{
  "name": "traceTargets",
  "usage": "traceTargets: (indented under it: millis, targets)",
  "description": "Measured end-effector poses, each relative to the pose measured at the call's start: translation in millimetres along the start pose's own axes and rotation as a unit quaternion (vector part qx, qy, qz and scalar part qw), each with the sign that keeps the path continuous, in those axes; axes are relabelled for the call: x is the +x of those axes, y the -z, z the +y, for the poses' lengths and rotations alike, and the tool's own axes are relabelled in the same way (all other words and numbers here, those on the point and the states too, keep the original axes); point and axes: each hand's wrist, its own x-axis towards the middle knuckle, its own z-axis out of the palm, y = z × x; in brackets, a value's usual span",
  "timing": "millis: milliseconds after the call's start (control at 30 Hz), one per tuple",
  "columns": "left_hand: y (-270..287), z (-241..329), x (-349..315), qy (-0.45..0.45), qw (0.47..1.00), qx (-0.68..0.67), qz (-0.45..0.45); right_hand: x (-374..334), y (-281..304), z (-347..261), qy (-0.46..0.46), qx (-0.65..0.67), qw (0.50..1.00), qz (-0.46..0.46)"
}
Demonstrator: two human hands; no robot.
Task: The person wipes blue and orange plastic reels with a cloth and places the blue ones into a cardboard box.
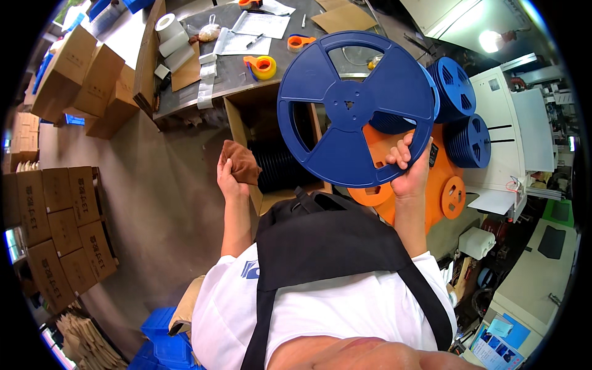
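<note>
A large dark blue plastic reel (351, 126) is raised in front of me, tilted so its flat face with wide cut-outs shows. My right hand (410, 166) grips its lower right rim, fingers curled through a cut-out. Over to the left, my left hand (232, 179) pinches a crumpled brown cloth (240, 161), apart from the reel. Between my arms stands an open cardboard box (242, 117) with a row of dark discs (280, 166) inside; the reel hides part of the box.
Beyond the box is a grey workbench (185, 105) with tape dispensers (264, 68), papers (262, 24) and white rolls (169, 31). To the right, stacked blue reels (467, 142) stand on an orange surface (435, 203). Cardboard cartons (65, 209) are piled at left, blue crates (163, 339) at lower left.
</note>
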Motion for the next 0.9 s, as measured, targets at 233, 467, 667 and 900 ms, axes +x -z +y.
traceTargets:
  millis: [233, 467, 667, 900]
  targets:
    - [9, -13, 10, -0.012, 1.000, 0.007, -0.013, -1, 9, -1, -0.020, 0.022, 0.999, 0.041]
    - [-19, -3, -11, -0.100, 0.982, 0.152, -0.058, 8, 39, 3, -0.074, 0.108, 0.990, 0.053]
    - [-37, 8, -35, -0.146, 0.890, 0.379, -0.206, 15, 47, 6, -0.117, 0.151, 0.981, 0.034]
    - [-71, 6, -68, -0.308, 0.500, 0.710, -0.387, 19, 40, 8, -0.152, 0.120, 0.980, 0.053]
